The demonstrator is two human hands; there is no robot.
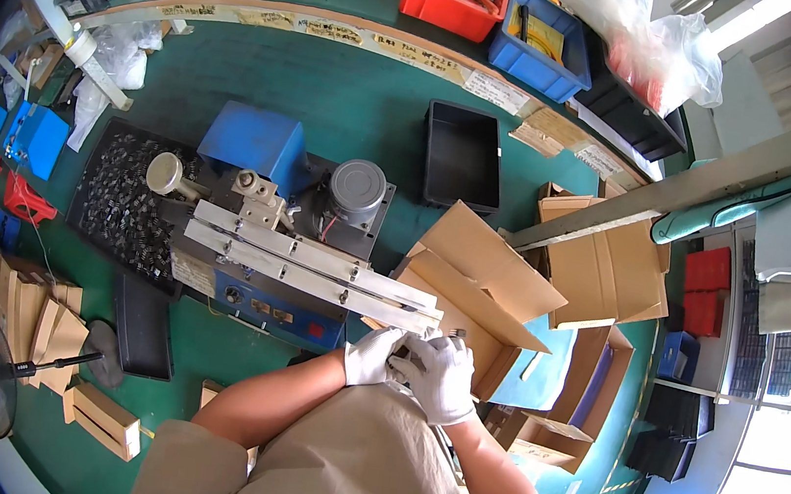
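Holds gloved left hand (368, 358) and right hand (441, 379) together near metal rail's end (418, 320), seemingly for steadiness; half-curls fingers; cannot tell contents.

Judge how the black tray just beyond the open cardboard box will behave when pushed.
The black tray will probably slide rather than roll, given its rectangular shape. It is likely light for its size, with nothing visible inside.
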